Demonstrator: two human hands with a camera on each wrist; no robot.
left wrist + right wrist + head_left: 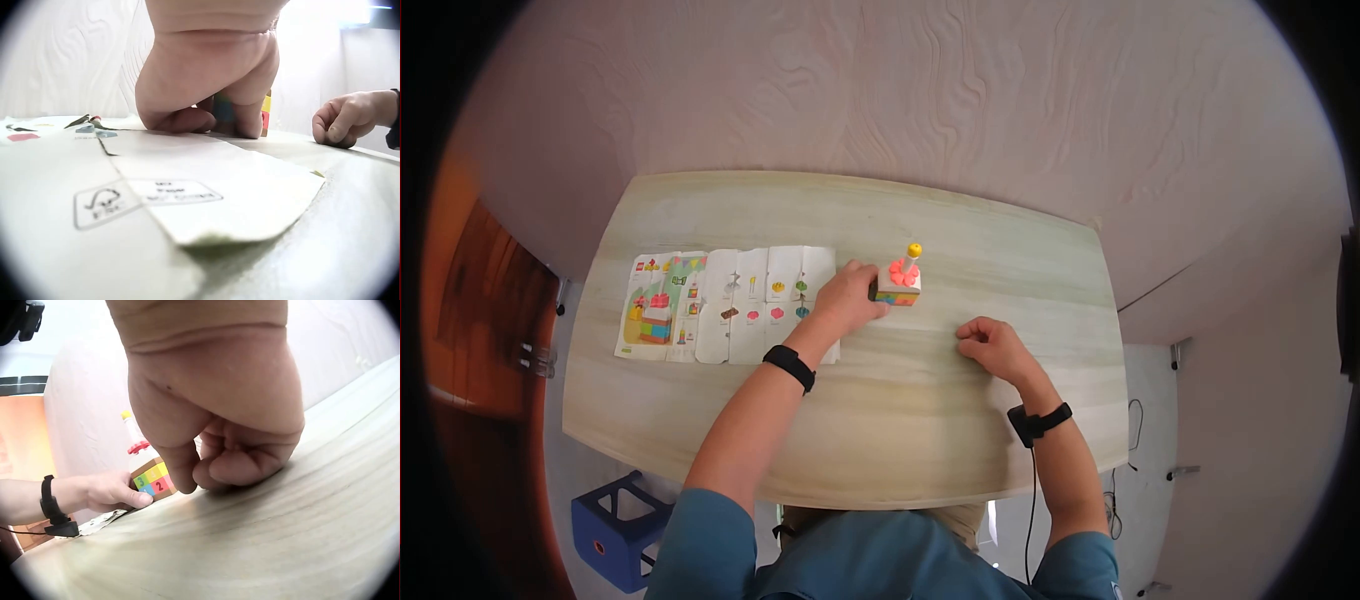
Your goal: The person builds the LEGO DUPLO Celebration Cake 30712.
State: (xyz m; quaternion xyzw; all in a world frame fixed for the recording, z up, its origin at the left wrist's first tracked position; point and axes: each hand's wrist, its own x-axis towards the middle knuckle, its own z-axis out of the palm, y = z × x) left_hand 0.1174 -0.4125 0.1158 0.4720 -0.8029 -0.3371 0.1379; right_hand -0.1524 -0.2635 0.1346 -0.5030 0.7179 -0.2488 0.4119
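Note:
A small toy cake stands upright on the table, with a pink petal-shaped piece and a white candle with a yellow tip on top. Its side shows coloured squares with numbers in the right wrist view. My left hand grips the cake from its left side, the thumb along the front near the bottom; the other fingers are mostly hidden behind it. To the right of the cake, my right hand rests on the table with loosely curled fingers and holds nothing.
An unfolded paper leaflet with pictures of toy pieces lies left of the cake, partly under my left forearm. Its near corner curls up in the left wrist view. A wall stands behind the table. A blue stool is on the floor at the left.

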